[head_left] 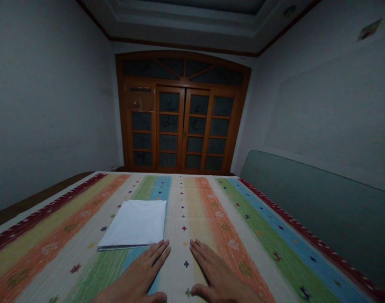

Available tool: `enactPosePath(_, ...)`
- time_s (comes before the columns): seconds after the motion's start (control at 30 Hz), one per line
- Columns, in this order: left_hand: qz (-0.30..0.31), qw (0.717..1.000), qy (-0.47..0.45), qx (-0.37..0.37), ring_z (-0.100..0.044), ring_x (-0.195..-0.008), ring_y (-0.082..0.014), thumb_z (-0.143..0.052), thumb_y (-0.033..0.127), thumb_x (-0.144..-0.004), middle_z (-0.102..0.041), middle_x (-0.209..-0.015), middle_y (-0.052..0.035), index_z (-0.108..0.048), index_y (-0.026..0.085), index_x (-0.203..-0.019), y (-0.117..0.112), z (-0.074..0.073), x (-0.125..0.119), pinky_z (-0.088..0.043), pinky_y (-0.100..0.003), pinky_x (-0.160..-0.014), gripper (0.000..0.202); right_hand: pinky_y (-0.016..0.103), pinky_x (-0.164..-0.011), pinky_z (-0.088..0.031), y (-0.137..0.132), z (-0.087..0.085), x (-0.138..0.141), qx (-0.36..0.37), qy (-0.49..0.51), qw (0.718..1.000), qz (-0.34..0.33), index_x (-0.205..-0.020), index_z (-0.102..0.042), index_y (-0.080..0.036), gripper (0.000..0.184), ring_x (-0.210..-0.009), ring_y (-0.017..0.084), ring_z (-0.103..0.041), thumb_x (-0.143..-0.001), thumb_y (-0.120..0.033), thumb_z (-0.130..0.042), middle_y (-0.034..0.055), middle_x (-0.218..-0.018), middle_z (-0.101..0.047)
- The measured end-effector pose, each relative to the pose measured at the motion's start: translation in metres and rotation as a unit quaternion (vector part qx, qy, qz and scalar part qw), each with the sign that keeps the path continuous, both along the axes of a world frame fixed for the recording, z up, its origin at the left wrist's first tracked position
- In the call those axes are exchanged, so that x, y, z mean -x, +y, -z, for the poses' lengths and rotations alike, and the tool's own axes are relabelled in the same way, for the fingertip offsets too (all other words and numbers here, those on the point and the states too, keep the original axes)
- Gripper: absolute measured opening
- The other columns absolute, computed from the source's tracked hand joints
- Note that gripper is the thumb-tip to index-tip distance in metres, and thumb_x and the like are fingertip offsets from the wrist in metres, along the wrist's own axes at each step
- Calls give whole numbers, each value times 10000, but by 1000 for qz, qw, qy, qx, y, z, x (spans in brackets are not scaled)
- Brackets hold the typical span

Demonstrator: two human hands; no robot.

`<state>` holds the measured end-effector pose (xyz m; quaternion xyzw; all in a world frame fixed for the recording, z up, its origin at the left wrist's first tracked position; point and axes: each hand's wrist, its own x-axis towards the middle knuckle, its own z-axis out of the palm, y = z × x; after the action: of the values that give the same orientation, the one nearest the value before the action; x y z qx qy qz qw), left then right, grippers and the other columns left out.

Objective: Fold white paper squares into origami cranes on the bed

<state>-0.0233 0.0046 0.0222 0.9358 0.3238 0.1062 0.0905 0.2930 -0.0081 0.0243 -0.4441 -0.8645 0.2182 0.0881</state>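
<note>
Both palms face down on a striped, patterned tablecloth (208,227). My left hand (145,269) lies flat with its fingers stretched forward and holds nothing. Its fingertips are close to the near right corner of a folded white cloth (135,223); whether they touch it I cannot tell. The white cloth is a neat, flat, roughly square stack with a thin dark line along its near edge. My right hand (214,269) also rests flat, fingers extended and thumb out to the side, with nothing in it. A narrow strip of tablecloth shows between the two hands.
Wooden double doors (183,126) with glass panes stand beyond the far edge. A pale green panel (306,198) leans along the right wall. At the left, a brown wooden edge (37,193) shows beside the tablecloth. White walls (53,105) rise on both sides.
</note>
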Motion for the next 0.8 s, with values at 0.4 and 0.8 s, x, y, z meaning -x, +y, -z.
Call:
enactPosePath(0.4,4,999,-21,-26,-300,-1492,-356,-559,501,-1001,-157,-1663,-81,163,356,-1563,2,2,3,-356,-546,-1189,927,528,-1256,-188,6,6,3,-3,-14,1000,-20,-1589,-227,-89,917,-1539,354,-159,-931,-647,-537,185,-1648,-147)
enactPosePath(0.8,4,1000,-15,-15,-281,-1500,-363,-529,523,-1006,-129,-1668,-84,142,340,-1579,8,13,4,-344,-547,-1194,901,528,-1252,-218,14,14,2,-25,-25,999,-35,-1587,-252,-134,855,-1525,373,-202,-950,-633,-528,161,-1641,-182)
